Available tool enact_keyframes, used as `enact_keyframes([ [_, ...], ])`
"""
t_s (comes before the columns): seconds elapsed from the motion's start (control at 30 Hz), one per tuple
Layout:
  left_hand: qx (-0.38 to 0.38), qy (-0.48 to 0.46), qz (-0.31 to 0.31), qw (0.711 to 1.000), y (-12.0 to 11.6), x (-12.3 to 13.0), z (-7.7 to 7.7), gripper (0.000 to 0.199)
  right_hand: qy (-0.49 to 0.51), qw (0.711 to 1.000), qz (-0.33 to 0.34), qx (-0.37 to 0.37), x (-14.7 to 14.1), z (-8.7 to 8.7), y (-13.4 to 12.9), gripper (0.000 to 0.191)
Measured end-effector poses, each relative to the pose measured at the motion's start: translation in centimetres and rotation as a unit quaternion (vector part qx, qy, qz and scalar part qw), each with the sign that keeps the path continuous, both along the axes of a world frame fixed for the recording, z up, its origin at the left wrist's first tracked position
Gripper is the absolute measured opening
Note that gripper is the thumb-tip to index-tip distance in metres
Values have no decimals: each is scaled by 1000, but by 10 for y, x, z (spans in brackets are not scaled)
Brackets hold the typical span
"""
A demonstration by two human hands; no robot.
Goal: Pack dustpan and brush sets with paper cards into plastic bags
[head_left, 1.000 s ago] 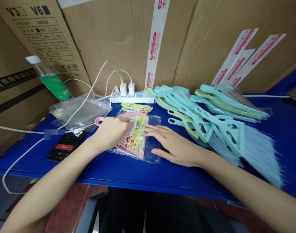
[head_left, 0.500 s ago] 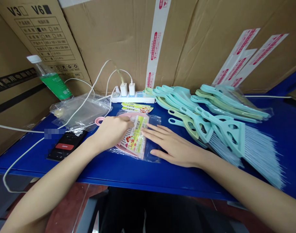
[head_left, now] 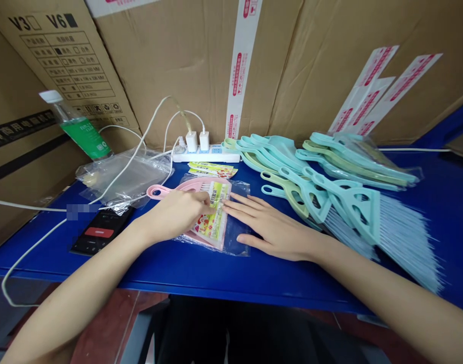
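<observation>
A pink dustpan point(head_left: 160, 192) with white brush bristles lies partly inside a clear plastic bag point(head_left: 237, 246); its handle points left, out of the bag. On top of it rests a yellow-green printed card point(head_left: 217, 222). My left hand point(head_left: 178, 211) is closed over the middle of the dustpan, knuckles up and the bent fingers against the card's left side. What those fingers grip is hidden. My right hand point(head_left: 271, 227) lies flat and open, fingertips on the bag at the card's right edge.
Several blue and green brushes point(head_left: 362, 205) and dustpans point(head_left: 277, 151) lie to the right. Behind are more cards point(head_left: 212, 169) and a power strip point(head_left: 216, 154). At left lie clear bags point(head_left: 121, 172), a phone point(head_left: 102, 230), a leaning bottle point(head_left: 81, 129) and white cables point(head_left: 26, 203). Cardboard boxes point(head_left: 193, 60) stand behind.
My left hand has shifted slightly right and down along the dustpan, so more of the pink handle shows. My right hand stays almost in place. The view has moved slightly.
</observation>
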State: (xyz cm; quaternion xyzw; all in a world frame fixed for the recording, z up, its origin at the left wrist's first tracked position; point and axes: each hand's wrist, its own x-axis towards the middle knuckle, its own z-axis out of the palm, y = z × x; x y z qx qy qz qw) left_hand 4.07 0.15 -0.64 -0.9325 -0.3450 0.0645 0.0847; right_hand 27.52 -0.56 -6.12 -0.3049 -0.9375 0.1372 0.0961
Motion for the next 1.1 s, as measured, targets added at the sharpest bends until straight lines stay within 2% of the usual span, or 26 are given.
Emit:
enact_keyframes([
  [0.13, 4, -17, -19, 1000, 1, -2, -3, 40, -5, 1000, -2, -5, 1, 0, 0, 64],
  [0.27, -1, -21, -10, 1000, -2, -1, -2, 46, 6, 1000, -2, 13, 0, 0, -1, 59],
  [0.47, 3, 40, -11, 999, -7, 2, 1, 48, 30, 996, -57, 58, 1, 3, 0, 51],
  [0.7, 9, 109, -21, 994, -15, 10, 5, 56, 26, 994, -66, 86, 5, 4, 1, 50],
  [0.9, -13, 107, -17, 994, -18, 9, 4, 63, -45, 983, -58, 168, -2, 12, 20, 48],
  [1.0, -37, 86, -15, 995, -20, 7, 5, 60, -83, 976, -49, 198, -10, 16, 32, 55],
  [1.1, -65, 64, -9, 996, -21, 6, 7, 54, -90, 974, -37, 205, -15, 16, 37, 54],
])
